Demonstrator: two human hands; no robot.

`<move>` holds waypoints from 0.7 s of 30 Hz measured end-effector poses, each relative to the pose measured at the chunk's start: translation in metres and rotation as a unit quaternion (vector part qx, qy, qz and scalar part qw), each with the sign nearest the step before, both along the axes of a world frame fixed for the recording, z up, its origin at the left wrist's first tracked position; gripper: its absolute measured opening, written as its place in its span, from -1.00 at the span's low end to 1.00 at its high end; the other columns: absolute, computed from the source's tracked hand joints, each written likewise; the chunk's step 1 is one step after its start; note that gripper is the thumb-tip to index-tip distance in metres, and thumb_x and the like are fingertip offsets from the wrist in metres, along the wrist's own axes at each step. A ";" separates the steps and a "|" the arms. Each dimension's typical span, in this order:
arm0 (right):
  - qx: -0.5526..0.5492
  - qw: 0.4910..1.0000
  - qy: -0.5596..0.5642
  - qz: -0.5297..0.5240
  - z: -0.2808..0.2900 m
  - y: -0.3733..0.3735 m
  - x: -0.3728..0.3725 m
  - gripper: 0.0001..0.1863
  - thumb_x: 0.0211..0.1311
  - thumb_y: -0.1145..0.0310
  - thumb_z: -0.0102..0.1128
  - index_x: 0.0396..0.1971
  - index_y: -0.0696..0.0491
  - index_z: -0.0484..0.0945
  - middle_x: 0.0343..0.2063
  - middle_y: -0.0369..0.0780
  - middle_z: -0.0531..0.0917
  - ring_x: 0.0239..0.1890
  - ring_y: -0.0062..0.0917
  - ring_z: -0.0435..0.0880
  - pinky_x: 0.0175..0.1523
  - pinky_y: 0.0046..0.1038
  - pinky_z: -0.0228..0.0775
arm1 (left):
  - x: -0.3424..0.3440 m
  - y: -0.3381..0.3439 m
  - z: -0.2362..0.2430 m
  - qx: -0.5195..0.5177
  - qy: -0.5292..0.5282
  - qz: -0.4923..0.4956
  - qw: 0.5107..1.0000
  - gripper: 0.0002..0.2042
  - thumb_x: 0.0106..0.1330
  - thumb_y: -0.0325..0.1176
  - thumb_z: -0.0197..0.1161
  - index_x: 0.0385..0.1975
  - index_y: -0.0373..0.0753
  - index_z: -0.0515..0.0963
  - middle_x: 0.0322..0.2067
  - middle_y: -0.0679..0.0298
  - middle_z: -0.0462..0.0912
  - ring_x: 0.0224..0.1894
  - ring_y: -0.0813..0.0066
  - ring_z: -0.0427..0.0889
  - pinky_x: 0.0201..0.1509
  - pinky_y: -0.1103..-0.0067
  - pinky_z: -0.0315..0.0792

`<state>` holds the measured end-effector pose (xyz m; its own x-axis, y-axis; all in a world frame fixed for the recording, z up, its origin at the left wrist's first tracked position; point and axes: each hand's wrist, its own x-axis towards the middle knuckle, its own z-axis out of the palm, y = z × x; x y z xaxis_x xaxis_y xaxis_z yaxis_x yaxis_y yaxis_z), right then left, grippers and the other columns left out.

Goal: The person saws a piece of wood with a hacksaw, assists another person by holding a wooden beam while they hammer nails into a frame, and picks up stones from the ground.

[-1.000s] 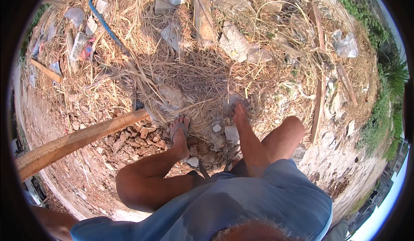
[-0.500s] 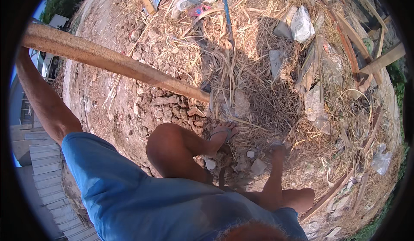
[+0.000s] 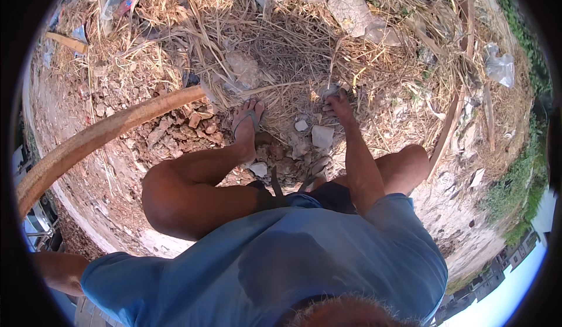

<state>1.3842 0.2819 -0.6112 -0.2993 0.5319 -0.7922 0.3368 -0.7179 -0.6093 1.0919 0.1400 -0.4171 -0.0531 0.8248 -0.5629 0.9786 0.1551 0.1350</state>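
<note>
My right hand [image 3: 339, 107] reaches down to the ground among dry straw, its fingers closed on a small grey lump [image 3: 330, 90]. My left hand is out of sight; only the left forearm [image 3: 55, 268] shows at the lower left rim. A long wooden pole [image 3: 99, 137] runs from the left rim to the straw beside my sandalled left foot [image 3: 246, 125]. I cannot tell what holds the pole. Pale stones [image 3: 322, 135] lie between foot and hand.
Reddish rubble [image 3: 170, 137] lies under the pole. Dry straw and litter cover the far ground, with a crumpled grey sheet [image 3: 357, 11] and a clear plastic bag [image 3: 497, 64]. A thin plank [image 3: 448, 131] lies to the right. Green plants [image 3: 527, 181] line the right edge.
The view has swung back to the right. The pole now reaches in from the left rim instead of crossing the top. My right hand stays low on the ground by the stones.
</note>
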 end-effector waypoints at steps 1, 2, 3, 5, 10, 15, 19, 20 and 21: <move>-0.019 0.997 -0.013 -0.069 0.017 -0.003 -0.011 -0.22 0.23 0.36 0.20 0.38 0.08 -0.01 -0.27 -0.16 0.62 -0.47 -0.42 0.70 -0.40 -0.37 0.63 | -0.002 0.000 -0.005 0.006 0.012 -0.002 1.000 -0.51 0.44 -0.05 -0.16 0.22 -0.23 0.35 0.36 0.09 0.26 0.40 0.08 0.20 0.44 0.24 0.09; -0.041 0.992 -0.009 -0.122 0.030 -0.004 -0.030 -0.24 0.24 0.37 0.18 0.37 0.08 -0.01 -0.27 -0.15 0.61 -0.49 -0.41 0.69 -0.43 -0.37 0.63 | -0.010 -0.015 -0.020 0.014 0.032 0.021 0.999 -0.51 0.44 -0.04 -0.16 0.22 -0.23 0.35 0.36 0.09 0.26 0.41 0.08 0.20 0.44 0.24 0.08; -0.033 0.993 -0.012 -0.114 0.038 -0.001 -0.036 -0.25 0.24 0.38 0.17 0.36 0.08 0.01 -0.27 -0.15 0.61 -0.52 -0.42 0.68 -0.45 -0.38 0.62 | -0.013 -0.027 -0.047 0.029 0.018 0.067 0.997 -0.52 0.42 -0.08 -0.10 0.22 -0.22 0.34 0.36 0.10 0.26 0.41 0.10 0.18 0.45 0.26 0.07; -0.018 0.995 -0.023 -0.091 0.041 0.000 -0.043 -0.28 0.24 0.38 0.16 0.34 0.09 0.03 -0.26 -0.13 0.60 -0.57 -0.43 0.65 -0.50 -0.40 0.61 | -0.016 -0.046 -0.082 0.043 -0.005 0.126 0.991 -0.51 0.36 -0.15 0.04 0.24 -0.21 0.31 0.37 0.10 0.25 0.43 0.12 0.16 0.46 0.27 0.04; 0.083 0.995 -0.055 0.018 0.024 -0.004 -0.013 -0.21 0.11 0.34 0.27 0.33 0.15 0.12 -0.41 -0.15 0.63 -0.64 -0.45 0.63 -0.57 -0.40 0.59 | -0.003 -0.006 -0.020 -0.037 -0.003 0.043 0.998 -0.27 0.09 -0.31 0.39 0.30 -0.17 0.23 0.38 0.06 0.21 0.45 0.14 0.11 0.48 0.28 0.01; 0.001 0.998 -0.037 -0.044 0.039 -0.004 -0.038 -0.21 0.12 0.34 0.27 0.33 0.15 0.11 -0.46 -0.17 0.62 -0.66 -0.48 0.62 -0.59 -0.44 0.56 | -0.018 -0.016 -0.032 -0.059 -0.048 0.089 0.993 -0.09 -0.07 -0.25 0.54 0.33 -0.15 0.16 0.38 0.04 0.18 0.46 0.09 0.10 0.48 0.24 0.01; -0.047 0.998 -0.033 -0.016 0.031 0.014 -0.036 -0.51 0.22 0.37 0.21 0.11 0.20 0.32 -0.48 -0.18 0.61 -0.67 -0.49 0.61 -0.59 -0.41 0.59 | -0.007 0.001 -0.012 -0.101 -0.009 0.036 0.994 0.03 -0.13 -0.15 0.59 0.38 -0.18 0.07 0.40 0.07 0.13 0.48 0.14 0.03 0.48 0.31 -0.01; -0.005 0.997 -0.074 -0.017 0.034 0.012 -0.040 -0.54 0.21 0.38 0.21 0.08 0.18 0.35 -0.47 -0.17 0.60 -0.65 -0.51 0.59 -0.60 -0.42 0.59 | -0.006 0.003 -0.009 -0.125 0.004 0.021 0.992 0.07 -0.13 -0.12 0.60 0.39 -0.19 0.03 0.41 0.08 0.10 0.49 0.16 0.00 0.48 0.34 -0.02; 0.009 0.998 -0.061 -0.002 0.039 0.008 -0.041 -0.55 0.21 0.39 0.20 0.07 0.18 0.35 -0.47 -0.18 0.59 -0.64 -0.52 0.57 -0.60 -0.42 0.58 | -0.006 -0.004 -0.013 -0.094 0.010 0.019 0.995 0.04 -0.15 -0.14 0.59 0.36 -0.18 0.08 0.39 0.08 0.13 0.48 0.15 0.04 0.48 0.31 0.00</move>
<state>1.3431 0.2902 -0.5722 -0.1996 0.5467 -0.8132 0.4070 -0.7086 -0.5764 1.0855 0.1360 -0.4299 -0.0952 0.7015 -0.7062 0.9736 0.2136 0.0809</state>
